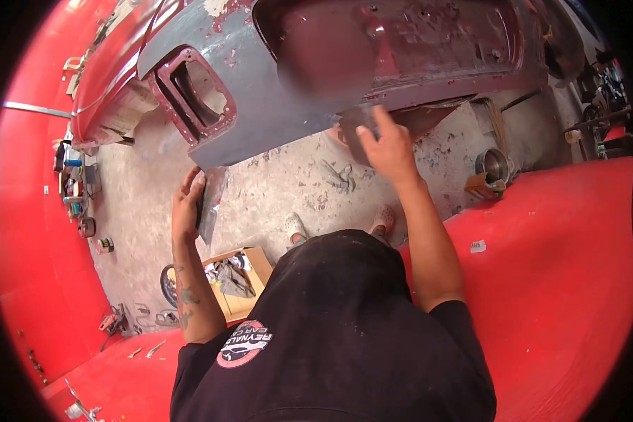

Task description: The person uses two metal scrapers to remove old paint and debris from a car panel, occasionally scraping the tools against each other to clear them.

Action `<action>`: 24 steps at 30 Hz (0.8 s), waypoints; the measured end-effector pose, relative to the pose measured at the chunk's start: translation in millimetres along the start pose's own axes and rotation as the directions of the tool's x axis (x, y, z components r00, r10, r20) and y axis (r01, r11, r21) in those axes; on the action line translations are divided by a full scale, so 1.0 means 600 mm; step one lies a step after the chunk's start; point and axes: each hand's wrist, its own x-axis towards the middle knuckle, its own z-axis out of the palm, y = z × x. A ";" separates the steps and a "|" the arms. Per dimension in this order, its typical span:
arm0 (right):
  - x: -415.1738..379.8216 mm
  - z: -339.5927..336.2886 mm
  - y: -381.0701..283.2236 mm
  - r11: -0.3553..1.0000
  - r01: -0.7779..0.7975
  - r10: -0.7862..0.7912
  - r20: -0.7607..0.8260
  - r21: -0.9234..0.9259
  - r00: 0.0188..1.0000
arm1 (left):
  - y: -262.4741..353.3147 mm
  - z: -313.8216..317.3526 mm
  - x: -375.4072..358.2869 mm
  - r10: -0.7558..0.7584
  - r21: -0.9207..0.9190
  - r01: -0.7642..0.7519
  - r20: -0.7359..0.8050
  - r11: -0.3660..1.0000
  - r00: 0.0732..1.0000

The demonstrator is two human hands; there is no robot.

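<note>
A car body panel (260, 116), grey and maroon with worn patches, spans the top of the head view. My left hand (186, 207) is closed on a thin, flat grey plate (211, 207) just below the panel's lower left corner. Farther right, my right hand (394, 151) grips a dark flat sheet (356, 133) at the panel's lower edge, with the thumb and a finger showing on top of it. The sheet overlaps the panel edge in this view. A lamp opening (225, 112) with a maroon rim sits in the panel above my left hand.
An open cardboard box (260, 267) holding crumpled material stands on the concrete floor (260, 190) by my left forearm. A metal can (492, 165) and a small box (480, 187) are at the right. Tools and cans line the red wall (35, 239) at the left.
</note>
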 end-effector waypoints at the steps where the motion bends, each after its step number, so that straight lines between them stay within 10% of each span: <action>1: -0.003 0.006 0.000 0.998 -0.019 0.025 0.101 -0.062 0.995 | -0.001 -0.002 0.001 0.002 -0.007 -0.002 0.020 1.000 1.000; 24: 0.003 -0.009 0.001 0.987 0.014 -0.010 0.023 -0.161 1.000 | -0.004 -0.008 0.002 0.014 -0.018 -0.013 0.021 1.000 1.000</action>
